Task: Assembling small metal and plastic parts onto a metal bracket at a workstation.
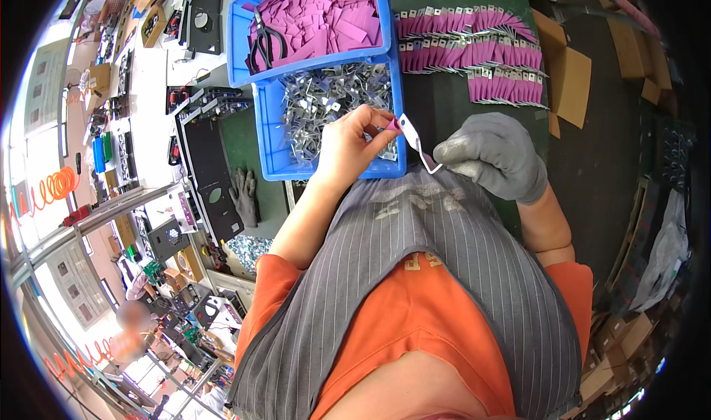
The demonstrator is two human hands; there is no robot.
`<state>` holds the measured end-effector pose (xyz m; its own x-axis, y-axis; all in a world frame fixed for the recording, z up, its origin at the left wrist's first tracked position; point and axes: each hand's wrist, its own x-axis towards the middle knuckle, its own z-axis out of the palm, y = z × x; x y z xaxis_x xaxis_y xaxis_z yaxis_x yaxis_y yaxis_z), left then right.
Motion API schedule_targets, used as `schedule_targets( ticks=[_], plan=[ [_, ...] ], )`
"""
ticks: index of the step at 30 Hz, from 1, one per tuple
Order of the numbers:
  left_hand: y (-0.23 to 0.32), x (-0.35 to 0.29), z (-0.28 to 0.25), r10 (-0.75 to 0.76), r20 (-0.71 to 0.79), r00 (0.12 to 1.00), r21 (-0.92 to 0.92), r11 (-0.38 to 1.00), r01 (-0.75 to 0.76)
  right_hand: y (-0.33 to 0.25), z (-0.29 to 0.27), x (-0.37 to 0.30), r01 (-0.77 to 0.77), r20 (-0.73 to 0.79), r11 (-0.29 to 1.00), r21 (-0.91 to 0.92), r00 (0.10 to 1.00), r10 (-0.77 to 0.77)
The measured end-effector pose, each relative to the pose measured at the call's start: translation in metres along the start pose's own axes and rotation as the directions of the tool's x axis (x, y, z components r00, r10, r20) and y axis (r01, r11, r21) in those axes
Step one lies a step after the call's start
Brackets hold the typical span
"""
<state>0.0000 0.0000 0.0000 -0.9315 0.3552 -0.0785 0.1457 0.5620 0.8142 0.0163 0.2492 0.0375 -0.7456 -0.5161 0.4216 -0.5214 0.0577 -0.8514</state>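
Observation:
My bare left hand (pixel 346 144) pinches a small purple strip (pixel 392 125) against the upper end of a bent metal bracket (pixel 412 136). My right hand (pixel 498 155), in a grey glove, has its fingers closed at the bracket's lower end. Beneath my left hand, a blue bin (pixel 269 142) holds a heap of loose metal brackets (pixel 337 90). Behind it, another blue bin (pixel 238 38) is filled with loose purple strips (pixel 333 16); black-handled cutters (pixel 264 42) lie on these.
Rows of brackets with purple strips (pixel 470 53) lie on the green table (pixel 437 112) beyond my right hand. An open cardboard box (pixel 570 87) stands right of them. A grey glove (pixel 244 198) rests at left, near black panels (pixel 207 168).

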Motion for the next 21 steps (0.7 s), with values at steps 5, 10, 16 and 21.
schedule_targets(
  ticks=[5,10,16,21],
  plan=[
    [0.007,0.001,-0.007,0.111,0.136,0.985,0.076,0.99,-0.122,0.006,-0.008,0.005,0.038,0.195,0.998,0.044,0.98,-0.046],
    [-0.005,0.003,-0.008,0.415,0.236,0.879,0.078,0.893,-0.443,0.025,-0.015,0.005,-0.263,0.286,0.89,0.373,0.945,0.16],
    [0.001,0.0,-0.002,0.302,0.298,0.905,-0.009,0.949,-0.314,0.054,0.013,0.0,-0.473,0.29,0.721,0.506,0.881,0.374],
    [-0.003,0.0,0.008,0.286,0.268,0.92,0.127,0.936,-0.328,0.071,0.03,-0.005,-0.36,0.132,0.917,0.171,0.931,0.341]
  ],
)
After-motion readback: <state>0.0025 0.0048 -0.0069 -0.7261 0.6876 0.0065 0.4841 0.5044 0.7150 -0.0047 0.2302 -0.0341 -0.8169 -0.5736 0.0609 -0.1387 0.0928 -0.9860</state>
